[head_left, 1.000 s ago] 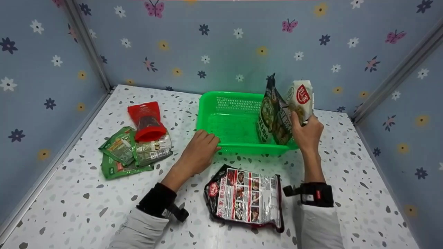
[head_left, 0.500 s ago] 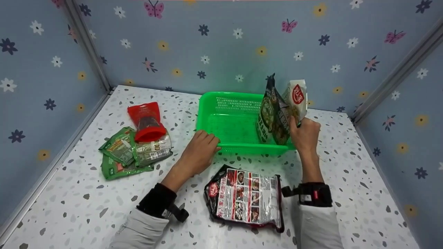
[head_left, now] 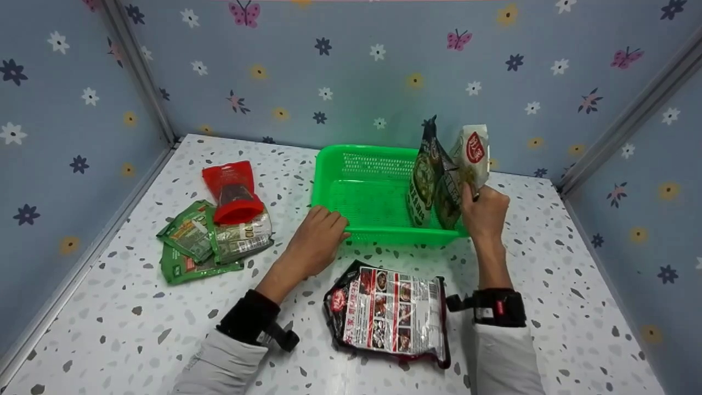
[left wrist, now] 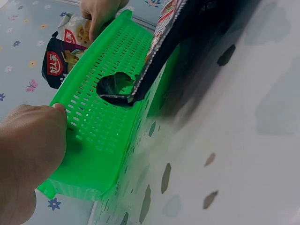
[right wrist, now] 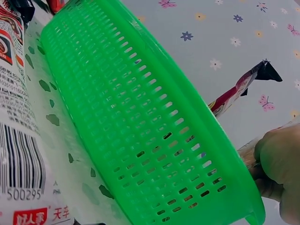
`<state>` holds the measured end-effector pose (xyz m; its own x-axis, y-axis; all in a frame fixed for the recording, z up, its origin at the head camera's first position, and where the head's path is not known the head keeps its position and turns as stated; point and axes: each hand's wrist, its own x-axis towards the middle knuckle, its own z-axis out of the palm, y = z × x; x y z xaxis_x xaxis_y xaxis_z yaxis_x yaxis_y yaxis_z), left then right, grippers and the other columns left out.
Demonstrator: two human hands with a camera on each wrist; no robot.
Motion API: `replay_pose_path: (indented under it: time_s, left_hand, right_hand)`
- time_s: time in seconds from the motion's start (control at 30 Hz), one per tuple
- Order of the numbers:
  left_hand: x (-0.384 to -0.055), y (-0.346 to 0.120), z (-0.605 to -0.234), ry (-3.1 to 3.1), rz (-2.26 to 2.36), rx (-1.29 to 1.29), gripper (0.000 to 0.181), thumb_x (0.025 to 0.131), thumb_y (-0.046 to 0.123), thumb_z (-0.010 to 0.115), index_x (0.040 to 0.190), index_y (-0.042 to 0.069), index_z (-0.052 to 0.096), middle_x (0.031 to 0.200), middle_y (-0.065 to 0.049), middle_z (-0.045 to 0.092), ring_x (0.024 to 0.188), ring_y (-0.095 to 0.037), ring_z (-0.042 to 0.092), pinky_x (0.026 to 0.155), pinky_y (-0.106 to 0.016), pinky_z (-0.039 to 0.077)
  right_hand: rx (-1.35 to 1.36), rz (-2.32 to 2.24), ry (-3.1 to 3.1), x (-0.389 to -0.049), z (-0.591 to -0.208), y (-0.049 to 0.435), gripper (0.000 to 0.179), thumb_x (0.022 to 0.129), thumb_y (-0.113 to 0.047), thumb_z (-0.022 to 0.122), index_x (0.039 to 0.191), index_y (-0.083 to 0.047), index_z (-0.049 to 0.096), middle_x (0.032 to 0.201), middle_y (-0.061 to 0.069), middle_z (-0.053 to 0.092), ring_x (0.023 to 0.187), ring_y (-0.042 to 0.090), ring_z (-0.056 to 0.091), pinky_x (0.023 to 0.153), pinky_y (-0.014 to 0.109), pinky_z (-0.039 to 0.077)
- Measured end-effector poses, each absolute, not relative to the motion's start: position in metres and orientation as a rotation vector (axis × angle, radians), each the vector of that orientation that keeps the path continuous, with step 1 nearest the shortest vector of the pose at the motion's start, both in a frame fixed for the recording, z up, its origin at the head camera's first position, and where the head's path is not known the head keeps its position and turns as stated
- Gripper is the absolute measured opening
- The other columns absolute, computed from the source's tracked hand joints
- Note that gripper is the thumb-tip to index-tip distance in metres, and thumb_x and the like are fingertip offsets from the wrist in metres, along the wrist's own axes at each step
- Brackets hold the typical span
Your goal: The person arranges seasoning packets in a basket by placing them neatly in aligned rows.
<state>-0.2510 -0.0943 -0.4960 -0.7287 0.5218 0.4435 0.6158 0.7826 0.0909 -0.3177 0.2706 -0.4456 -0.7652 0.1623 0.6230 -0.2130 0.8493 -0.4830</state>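
My left hand (head_left: 315,244) grips the front left rim of a green perforated plastic basket (head_left: 395,236), fingers curled over the edge. At the basket's right end, my right hand (head_left: 487,216) pinches a white food pouch (head_left: 473,156) with a red logo, thumb on its near face. The pouch stands upright, its lower part hidden by the hand and basket. Just left of it, two dark food pouches, one with a green dish picture (head_left: 423,184) and one behind the thumb (head_left: 448,200), stand upright inside the basket. The left wrist view shows a dark pouch (left wrist: 55,65) beyond the rim.
A large seasoning pouch (head_left: 392,312) lies flat on the speckled table in front of the basket, between the forearms. To the left lie a red pouch (head_left: 233,192) and several green packets (head_left: 189,233) in an overlapping pile. Flowered panels (head_left: 351,71) enclose the back and sides.
My right hand has shifted slightly left with the white pouch, closer to the dark pouches. The left hand stays at the rim, and the basket has not moved.
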Motion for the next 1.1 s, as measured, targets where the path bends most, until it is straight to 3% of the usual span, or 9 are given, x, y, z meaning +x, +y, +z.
replay_pose_path:
  time_s: [0.2,0.37,0.53,0.63,0.8,0.9,1.0,1.1]
  left_hand:
    - [-0.251,-0.095,-0.495,-2.632,-0.355,-0.861,0.028,0.119,0.03,0.055,0.116,0.005,0.067,0.112,-0.014,0.073,0.107,-0.034,0.063,0.114,-0.051,0.048]
    - [-0.251,-0.095,-0.494,-2.639,-0.359,-0.865,0.027,0.119,0.03,0.055,0.116,0.005,0.067,0.112,-0.014,0.073,0.108,-0.035,0.064,0.116,-0.052,0.048]
    - [-0.251,-0.094,-0.494,-2.641,-0.354,-0.863,0.028,0.119,0.03,0.054,0.117,0.006,0.067,0.113,-0.014,0.073,0.109,-0.035,0.063,0.116,-0.051,0.048]
    - [-0.251,-0.095,-0.495,-2.611,-0.336,-0.864,0.026,0.119,0.029,0.055,0.116,0.006,0.067,0.111,-0.013,0.073,0.106,-0.034,0.063,0.113,-0.05,0.048]
    - [-0.251,-0.095,-0.497,-2.563,-0.305,-0.863,0.025,0.119,0.029,0.056,0.114,0.007,0.067,0.109,-0.013,0.073,0.102,-0.033,0.062,0.109,-0.049,0.049]
    - [-0.252,-0.095,-0.497,-2.591,-0.308,-0.861,0.027,0.119,0.031,0.055,0.115,0.006,0.067,0.111,-0.013,0.073,0.104,-0.033,0.063,0.11,-0.05,0.049]
    - [-0.252,-0.095,-0.496,-2.617,-0.322,-0.862,0.029,0.119,0.031,0.054,0.117,0.006,0.067,0.112,-0.013,0.073,0.106,-0.034,0.063,0.111,-0.05,0.049]
    - [-0.252,-0.095,-0.495,-2.627,-0.328,-0.862,0.029,0.119,0.031,0.054,0.117,0.005,0.067,0.113,-0.014,0.073,0.108,-0.035,0.064,0.113,-0.051,0.049]
  right_hand:
    - [0.006,0.777,-2.39,-0.317,-0.443,0.273,0.037,0.11,-0.02,0.075,0.115,0.016,0.08,0.096,0.034,0.082,0.068,0.044,0.079,0.055,0.022,0.04]
    - [-0.015,0.829,-2.39,-0.318,-0.443,0.276,0.037,0.109,-0.022,0.077,0.121,0.013,0.08,0.103,0.033,0.083,0.072,0.044,0.079,0.055,0.011,0.035]
    - [-0.02,0.843,-2.379,-0.318,-0.442,0.277,0.038,0.109,-0.022,0.076,0.123,0.013,0.08,0.104,0.034,0.083,0.073,0.045,0.079,0.054,0.008,0.033]
    - [-0.019,0.85,-2.377,-0.318,-0.443,0.276,0.04,0.109,-0.023,0.076,0.128,0.013,0.078,0.109,0.034,0.083,0.075,0.045,0.081,0.056,0.012,0.038]
    - [-0.031,0.858,-2.381,-0.318,-0.442,0.276,0.043,0.11,-0.026,0.075,0.134,0.011,0.076,0.117,0.033,0.082,0.084,0.044,0.084,0.064,0.033,0.055]
    - [-0.046,0.857,-2.385,-0.317,-0.442,0.278,0.044,0.11,-0.026,0.074,0.134,0.011,0.076,0.118,0.033,0.082,0.084,0.045,0.084,0.062,0.029,0.054]
    - [-0.068,0.863,-2.389,-0.318,-0.442,0.28,0.044,0.11,-0.027,0.074,0.134,0.01,0.076,0.117,0.033,0.082,0.082,0.044,0.083,0.058,0.016,0.043]
    - [-0.079,0.859,-2.389,-0.318,-0.443,0.281,0.042,0.11,-0.025,0.074,0.131,0.011,0.077,0.114,0.033,0.083,0.079,0.044,0.082,0.056,0.012,0.039]
